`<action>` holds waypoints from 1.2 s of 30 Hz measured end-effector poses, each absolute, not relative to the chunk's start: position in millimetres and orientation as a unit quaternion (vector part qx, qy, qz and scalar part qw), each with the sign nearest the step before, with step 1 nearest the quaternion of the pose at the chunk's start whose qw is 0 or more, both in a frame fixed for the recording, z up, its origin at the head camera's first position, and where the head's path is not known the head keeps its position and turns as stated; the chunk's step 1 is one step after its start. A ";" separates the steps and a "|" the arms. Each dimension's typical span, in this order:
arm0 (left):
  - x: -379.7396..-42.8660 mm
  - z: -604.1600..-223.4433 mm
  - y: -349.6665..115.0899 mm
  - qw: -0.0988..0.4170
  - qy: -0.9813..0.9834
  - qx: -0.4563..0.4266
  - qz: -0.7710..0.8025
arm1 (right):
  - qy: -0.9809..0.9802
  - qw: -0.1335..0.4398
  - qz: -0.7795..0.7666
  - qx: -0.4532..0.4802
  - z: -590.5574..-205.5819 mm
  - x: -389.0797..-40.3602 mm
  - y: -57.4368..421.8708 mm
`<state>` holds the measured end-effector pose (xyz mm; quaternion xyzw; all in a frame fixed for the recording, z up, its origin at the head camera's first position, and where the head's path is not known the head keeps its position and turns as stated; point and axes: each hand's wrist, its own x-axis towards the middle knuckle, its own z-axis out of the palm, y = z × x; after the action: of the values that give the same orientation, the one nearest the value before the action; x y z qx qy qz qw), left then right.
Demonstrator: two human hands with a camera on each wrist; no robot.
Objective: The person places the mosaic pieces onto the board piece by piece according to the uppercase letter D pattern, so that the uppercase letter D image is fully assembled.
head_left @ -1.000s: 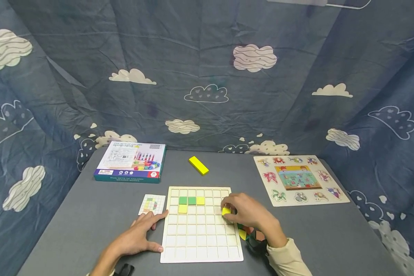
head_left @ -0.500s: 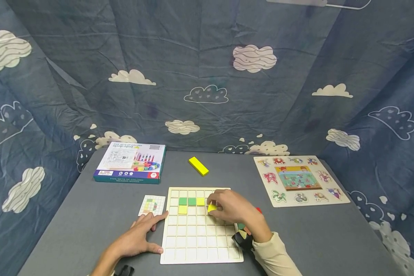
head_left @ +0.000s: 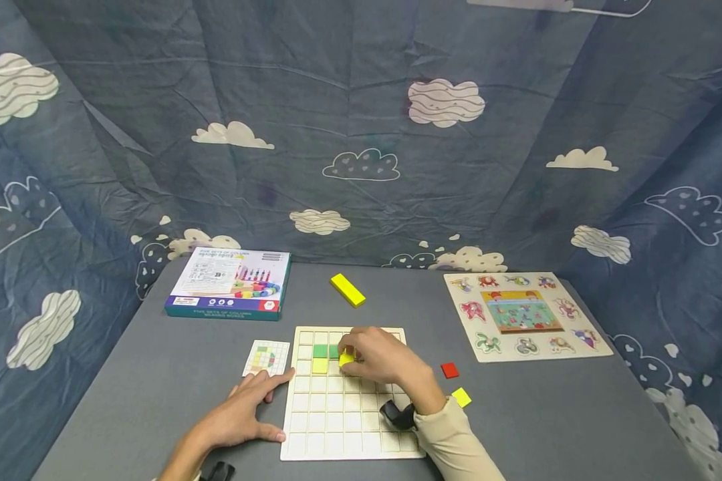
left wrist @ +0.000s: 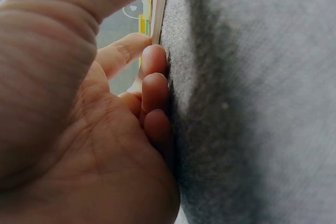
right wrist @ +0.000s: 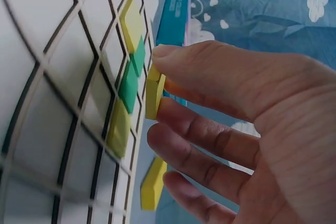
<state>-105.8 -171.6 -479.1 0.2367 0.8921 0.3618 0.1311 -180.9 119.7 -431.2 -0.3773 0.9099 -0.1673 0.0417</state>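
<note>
A white gridded board (head_left: 295, 427) lies flat on the table. My left hand (head_left: 234, 417) rests beside it, its thumb and index finger touching the left edge. Between thumb and fingers, my right hand (head_left: 385, 364) pinches a yellow square tile (right wrist: 154, 93) just above the board's upper part. Two green tiles (right wrist: 128, 87) and two yellow tiles (right wrist: 119, 129) sit in the grid cells. In the head view, the right hand hides one of those yellow tiles. The left wrist view shows the left palm (left wrist: 100, 140) and curled lower fingers against the tabletop.
A small pattern card (head_left: 267, 357) lies left of the board. Behind are a boxed set (head_left: 228, 284) and a yellow block (head_left: 347, 290). An animal puzzle board (head_left: 526, 344) lies at right. A red tile (head_left: 450, 370) and yellow tile (head_left: 461, 397) lie nearer the right sleeve.
My right hand has carried the yellow tile leftward across the board, from its right edge to near the placed tiles. The left hand has stayed put.
</note>
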 end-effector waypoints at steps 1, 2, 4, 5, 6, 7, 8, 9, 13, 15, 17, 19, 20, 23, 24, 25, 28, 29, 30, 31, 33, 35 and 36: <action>-105.7 -479.0 -171.5 0.131 0.892 0.239 0.362 | 0.909 0.042 -0.166 -0.379 -432.0 -181.3 117.0; -105.7 -478.8 -171.4 0.131 0.891 0.240 0.362 | 0.909 0.042 -0.165 -0.379 -432.2 -181.2 114.2; -106.0 -478.8 -170.9 0.133 0.892 0.240 0.361 | 0.910 0.042 -0.159 -0.381 -433.9 -181.3 108.8; -106.1 -478.8 -170.6 0.134 0.892 0.238 0.360 | 0.910 0.041 -0.155 -0.382 -434.7 -181.0 106.1; -106.4 -478.7 -170.5 0.135 0.892 0.237 0.359 | 0.910 0.042 -0.153 -0.383 -435.9 -180.6 103.6; -106.3 -478.3 -170.3 0.136 0.893 0.237 0.358 | 0.910 0.042 -0.150 -0.385 -437.3 -179.9 101.1; -106.2 -478.0 -170.2 0.136 0.893 0.237 0.357 | 0.909 0.043 -0.147 -0.387 -438.3 -178.8 98.8; -106.3 -478.1 -170.1 0.135 0.893 0.238 0.356 | 0.909 0.041 -0.143 -0.391 -439.7 -177.9 96.6; -105.7 -477.4 -170.3 0.132 0.893 0.242 0.356 | 0.902 0.036 -0.138 -0.407 -443.0 -173.4 88.7; -105.6 -477.5 -170.5 0.131 0.893 0.241 0.357 | 0.900 0.032 -0.136 -0.413 -444.1 -172.0 85.2; -105.7 -477.0 -170.8 0.130 0.893 0.240 0.357 | 0.900 0.032 -0.134 -0.413 -445.1 -171.1 82.4; -106.0 -476.7 -170.9 0.129 0.894 0.239 0.356 | 0.901 0.033 -0.130 -0.413 -445.9 -170.5 80.1; -106.0 -476.6 -171.0 0.128 0.894 0.239 0.356 | 0.902 0.033 -0.127 -0.412 -446.6 -170.4 79.2; -105.9 -476.2 -171.1 0.128 0.895 0.238 0.354 | 0.902 0.031 -0.124 -0.412 -447.8 -169.7 77.0; -105.7 -476.1 -171.2 0.129 0.896 0.237 0.354 | 0.902 0.029 -0.122 -0.414 -448.2 -169.3 76.5; -105.6 -476.0 -171.2 0.130 0.896 0.235 0.354 | 0.901 0.026 -0.121 -0.416 -448.9 -169.1 75.9; -105.1 -476.0 -171.2 0.133 0.896 0.233 0.354 | 0.899 0.020 -0.116 -0.421 -449.6 -167.7 74.3; -104.9 -476.0 -171.2 0.134 0.896 0.233 0.354 | 0.899 0.020 -0.113 -0.422 -449.9 -167.2 74.0; -104.8 -475.9 -171.2 0.134 0.896 0.232 0.355 | 0.900 0.019 -0.111 -0.422 -449.9 -166.7 73.7; -104.6 -476.1 -171.2 0.134 0.895 0.232 0.355 | 0.900 0.020 -0.110 -0.421 -450.0 -166.3 73.4; -104.4 -476.8 -171.2 0.133 0.896 0.232 0.355 | 0.902 0.022 -0.106 -0.419 -449.5 -165.8 73.3; -104.2 -477.4 -171.2 0.130 0.896 0.234 0.355 | 0.902 0.024 -0.102 -0.418 -449.1 -165.7 73.6; -104.2 -477.7 -171.2 0.130 0.896 0.233 0.355 | 0.903 0.025 -0.101 -0.418 -448.9 -165.7 73.8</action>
<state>-104.2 -171.2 -477.7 0.2329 0.8962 0.3546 0.1299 -165.7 73.8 -448.9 -0.4176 0.9026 -0.1014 0.0252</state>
